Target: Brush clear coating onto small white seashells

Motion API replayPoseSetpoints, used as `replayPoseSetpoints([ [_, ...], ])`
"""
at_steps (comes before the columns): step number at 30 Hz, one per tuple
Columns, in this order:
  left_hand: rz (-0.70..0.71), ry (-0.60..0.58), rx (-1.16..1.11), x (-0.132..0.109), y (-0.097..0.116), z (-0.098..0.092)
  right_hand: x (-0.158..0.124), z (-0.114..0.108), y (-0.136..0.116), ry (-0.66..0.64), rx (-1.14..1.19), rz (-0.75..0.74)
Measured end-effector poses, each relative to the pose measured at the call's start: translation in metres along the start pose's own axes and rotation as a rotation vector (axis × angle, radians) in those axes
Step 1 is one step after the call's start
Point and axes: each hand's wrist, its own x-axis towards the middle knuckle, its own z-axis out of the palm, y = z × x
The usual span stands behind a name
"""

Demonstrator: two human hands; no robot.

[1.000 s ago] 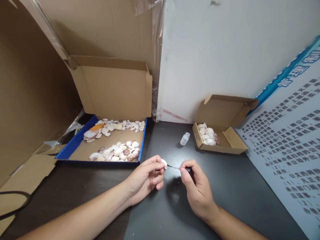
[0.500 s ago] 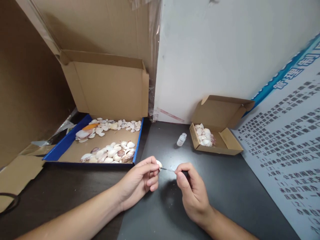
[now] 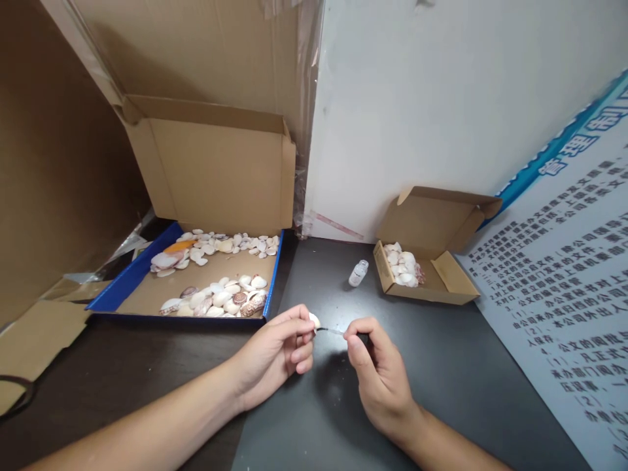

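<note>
Between thumb and fingers, my left hand [image 3: 282, 350] pinches a small white seashell [image 3: 314, 320], partly hidden by the fingertips. My right hand [image 3: 380, 373] is closed round the black cap of a small brush [image 3: 333, 331]. The brush's thin clear stem points left, and its dark tip touches the shell's lower right edge. Beyond the hands, a small glass bottle [image 3: 358, 273] with a pale label stands uncapped on the dark table.
At the left, an open blue-edged box [image 3: 122, 278] holds rows of many shells [image 3: 230, 297]. A smaller open cardboard box [image 3: 426, 297] with white shells [image 3: 403, 265] stands at the right, beside a printed poster [image 3: 564, 275]. A white panel [image 3: 392, 98] rises behind.
The brush's dark tip now bends against the shell, where it was straighter before. Both hands have stayed almost in place; the whole view has shifted slightly.
</note>
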Motion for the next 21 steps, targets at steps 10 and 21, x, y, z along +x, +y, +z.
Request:
replayPoseSetpoints([
  [10, -0.009, -0.018, 0.019, -0.001, 0.0, 0.0, -0.007, 0.002, 0.01, 0.003, 0.232, 0.137],
  [21, 0.003, -0.02, 0.026, -0.001, 0.002, 0.001, -0.004, -0.002, -0.004, -0.203, 0.131, 0.097],
])
